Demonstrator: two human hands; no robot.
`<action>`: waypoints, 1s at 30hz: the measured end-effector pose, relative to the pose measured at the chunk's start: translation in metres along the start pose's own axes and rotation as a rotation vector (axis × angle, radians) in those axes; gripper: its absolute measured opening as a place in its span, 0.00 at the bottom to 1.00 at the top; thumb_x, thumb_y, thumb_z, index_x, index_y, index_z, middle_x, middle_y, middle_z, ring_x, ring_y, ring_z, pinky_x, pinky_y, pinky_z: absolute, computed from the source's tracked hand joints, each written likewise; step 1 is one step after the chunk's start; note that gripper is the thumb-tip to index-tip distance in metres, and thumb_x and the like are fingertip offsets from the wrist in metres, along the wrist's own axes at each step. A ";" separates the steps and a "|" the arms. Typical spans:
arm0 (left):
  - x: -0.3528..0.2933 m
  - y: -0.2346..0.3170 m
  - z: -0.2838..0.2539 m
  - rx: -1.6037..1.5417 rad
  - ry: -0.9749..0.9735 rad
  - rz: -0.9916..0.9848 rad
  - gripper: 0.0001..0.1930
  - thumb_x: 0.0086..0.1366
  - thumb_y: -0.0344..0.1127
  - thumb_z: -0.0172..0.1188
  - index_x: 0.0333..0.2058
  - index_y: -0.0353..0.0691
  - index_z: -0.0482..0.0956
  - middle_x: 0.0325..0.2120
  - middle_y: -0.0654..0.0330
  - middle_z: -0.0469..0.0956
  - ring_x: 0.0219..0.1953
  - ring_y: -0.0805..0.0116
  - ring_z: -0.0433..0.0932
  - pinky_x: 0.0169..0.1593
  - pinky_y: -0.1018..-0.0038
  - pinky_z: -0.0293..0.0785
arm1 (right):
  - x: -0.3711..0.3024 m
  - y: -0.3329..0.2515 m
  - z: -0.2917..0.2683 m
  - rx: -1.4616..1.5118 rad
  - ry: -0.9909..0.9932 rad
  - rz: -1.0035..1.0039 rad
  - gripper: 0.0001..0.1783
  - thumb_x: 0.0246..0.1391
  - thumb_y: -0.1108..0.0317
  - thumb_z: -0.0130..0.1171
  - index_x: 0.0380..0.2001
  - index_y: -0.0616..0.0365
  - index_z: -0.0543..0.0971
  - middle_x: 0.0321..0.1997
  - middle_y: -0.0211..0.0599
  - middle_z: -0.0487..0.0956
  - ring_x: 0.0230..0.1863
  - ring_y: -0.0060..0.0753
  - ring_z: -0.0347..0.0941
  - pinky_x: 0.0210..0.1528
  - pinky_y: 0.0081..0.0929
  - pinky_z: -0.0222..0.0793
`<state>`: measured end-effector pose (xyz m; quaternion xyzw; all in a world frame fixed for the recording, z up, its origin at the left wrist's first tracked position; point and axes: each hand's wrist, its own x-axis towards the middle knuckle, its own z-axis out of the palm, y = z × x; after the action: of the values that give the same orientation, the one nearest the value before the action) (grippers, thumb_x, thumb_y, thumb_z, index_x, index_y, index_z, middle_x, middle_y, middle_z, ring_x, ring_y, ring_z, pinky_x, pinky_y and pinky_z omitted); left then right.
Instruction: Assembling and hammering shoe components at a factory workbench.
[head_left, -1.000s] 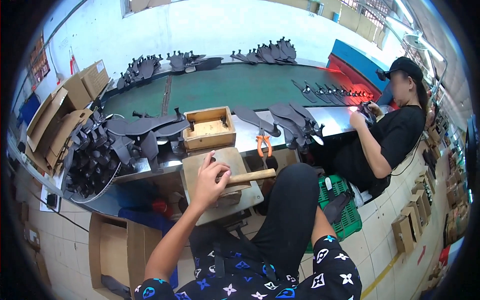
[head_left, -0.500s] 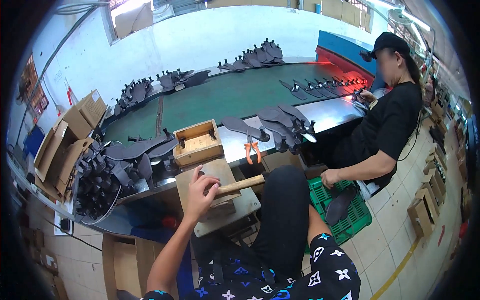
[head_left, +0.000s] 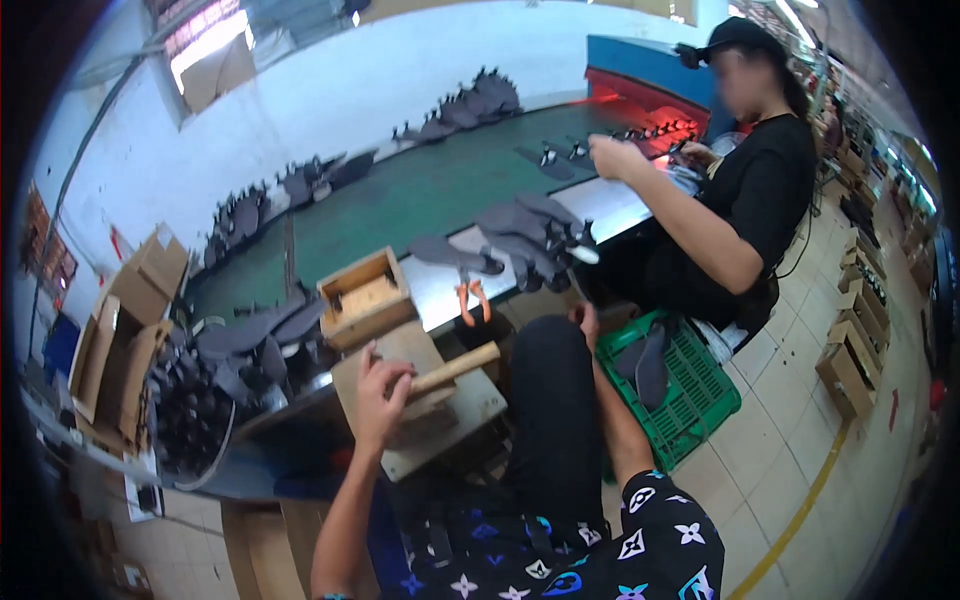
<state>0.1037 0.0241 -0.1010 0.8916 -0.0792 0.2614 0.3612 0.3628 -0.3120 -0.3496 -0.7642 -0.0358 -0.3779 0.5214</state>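
My left hand point(head_left: 383, 390) lies on a worn wooden block point(head_left: 412, 345), fingers spread and the index finger raised. Its thumb is beside a wooden tool handle point(head_left: 455, 370) that slants across the block; the tool's other end is hidden. My right hand point(head_left: 586, 322) shows just past my knee, low beside the bench edge; its fingers are mostly hidden. Orange-handled pliers point(head_left: 472, 300) hang over the bench edge beyond the block. A small wooden box point(head_left: 368, 328) with small dark pieces inside stands behind the block. Dark grey shoe soles with straps point(head_left: 525, 240) lie piled on the metal edge.
A green conveyor belt point(head_left: 400, 215) carries soles along its far side. To the right, a co-worker point(head_left: 770, 190) sits with one arm raised over the bench. A green crate point(head_left: 690, 420) holding soles is on the floor. Cardboard boxes point(head_left: 120, 340) and more soles point(head_left: 190, 420) crowd the left.
My right hand has come into view beside my knee. The co-worker's near hand has risen from the crate to above the bench. My view has shifted slightly; my left hand remains on the block.
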 end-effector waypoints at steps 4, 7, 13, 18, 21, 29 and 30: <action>-0.002 -0.005 -0.006 -0.001 0.002 -0.025 0.05 0.59 0.31 0.59 0.32 0.37 0.81 0.33 0.57 0.81 0.55 0.52 0.71 0.70 0.57 0.50 | 0.013 -0.083 -0.063 0.284 -0.089 0.180 0.09 0.64 0.69 0.52 0.44 0.59 0.76 0.35 0.28 0.74 0.34 0.19 0.68 0.37 0.21 0.67; -0.003 0.000 -0.003 0.004 0.020 -0.070 0.05 0.58 0.31 0.60 0.32 0.36 0.81 0.35 0.56 0.81 0.60 0.50 0.67 0.69 0.57 0.52 | 0.022 -0.139 -0.114 0.369 -0.075 0.254 0.09 0.67 0.68 0.51 0.45 0.59 0.76 0.38 0.24 0.72 0.36 0.16 0.66 0.40 0.17 0.65; -0.020 -0.005 -0.010 0.192 -0.026 -0.153 0.20 0.58 0.40 0.62 0.49 0.43 0.77 0.56 0.57 0.73 0.72 0.50 0.50 0.69 0.44 0.38 | 0.010 -0.343 -0.162 0.597 -0.280 0.380 0.09 0.63 0.68 0.56 0.44 0.60 0.75 0.37 0.24 0.70 0.35 0.14 0.64 0.39 0.13 0.64; -0.010 0.105 -0.023 -0.036 -0.060 0.006 0.44 0.51 0.41 0.71 0.65 0.38 0.59 0.66 0.50 0.60 0.72 0.49 0.50 0.71 0.49 0.38 | -0.022 -0.425 -0.136 0.883 -0.602 0.312 0.12 0.59 0.72 0.60 0.45 0.62 0.74 0.45 0.32 0.72 0.40 0.17 0.69 0.43 0.15 0.68; -0.045 0.099 -0.020 -0.411 0.045 0.007 0.42 0.51 0.33 0.73 0.62 0.36 0.59 0.60 0.46 0.67 0.62 0.56 0.67 0.65 0.62 0.61 | -0.023 -0.449 -0.112 1.021 -0.957 0.226 0.14 0.63 0.72 0.56 0.50 0.64 0.72 0.50 0.42 0.73 0.47 0.27 0.74 0.52 0.24 0.72; -0.037 0.105 -0.053 -1.285 0.445 -0.282 0.24 0.66 0.50 0.54 0.53 0.39 0.67 0.31 0.62 0.61 0.28 0.70 0.63 0.31 0.76 0.67 | -0.033 -0.420 -0.019 0.255 -0.924 -0.508 0.29 0.61 0.63 0.58 0.62 0.60 0.65 0.62 0.49 0.70 0.57 0.44 0.71 0.62 0.39 0.63; -0.035 0.101 -0.058 -1.277 0.459 -0.295 0.24 0.66 0.50 0.54 0.53 0.39 0.67 0.31 0.62 0.61 0.28 0.70 0.63 0.31 0.76 0.67 | -0.042 -0.408 -0.015 0.265 -0.941 -0.504 0.29 0.61 0.63 0.58 0.62 0.60 0.65 0.62 0.49 0.70 0.57 0.44 0.71 0.62 0.39 0.63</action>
<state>0.0172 -0.0110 -0.0236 0.4280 -0.0171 0.2939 0.8545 0.1418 -0.1247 -0.0583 -0.7462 -0.4942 -0.1009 0.4345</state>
